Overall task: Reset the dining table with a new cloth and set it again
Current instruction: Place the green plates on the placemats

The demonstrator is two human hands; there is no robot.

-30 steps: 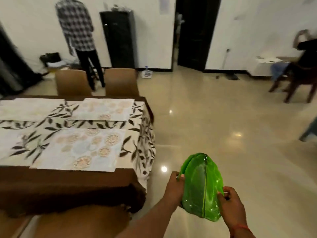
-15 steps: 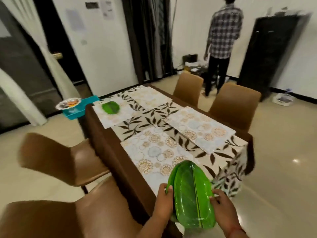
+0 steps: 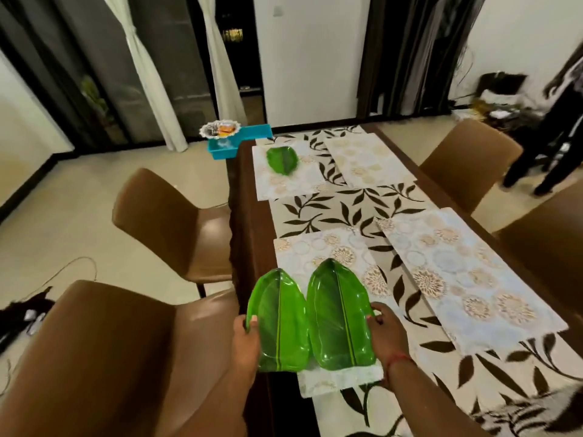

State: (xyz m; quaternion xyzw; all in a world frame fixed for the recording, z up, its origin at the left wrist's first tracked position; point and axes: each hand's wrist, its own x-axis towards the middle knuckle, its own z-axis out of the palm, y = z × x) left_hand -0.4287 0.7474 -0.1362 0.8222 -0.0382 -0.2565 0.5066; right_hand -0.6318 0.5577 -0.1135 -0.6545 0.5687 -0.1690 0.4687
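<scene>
Your worktop (image 3: 252, 234) runs from the lower right of the frame up toward the centre top, draped in a brown cloth with a leaf-print cloth (image 3: 356, 203) laid along its length. Brown chairs stand beside it: two on the left side of the frame (image 3: 167, 216) (image 3: 104, 357) and two on the right (image 3: 470, 162) (image 3: 549, 247). Four pale floral placemats lie on the leaf-print cloth, and the nearest one (image 3: 321, 250) sits in the lower centre, right under your hands. Your left hand (image 3: 244, 342) grips the left edge of one green leaf-shaped plate (image 3: 279, 326), its fingers curled round the rim, out over the worktop's near-left edge. Your right hand (image 3: 386, 332) holds the right edge of a second green leaf plate (image 3: 337, 320), over the nearest placemat; the two plates touch side by side. A third green plate (image 3: 281, 155) rests on the far-left placemat (image 3: 284, 181) in the upper centre. Beyond the far end, a turquoise tray (image 3: 239, 140) carries a small white dish (image 3: 220, 129).
</scene>
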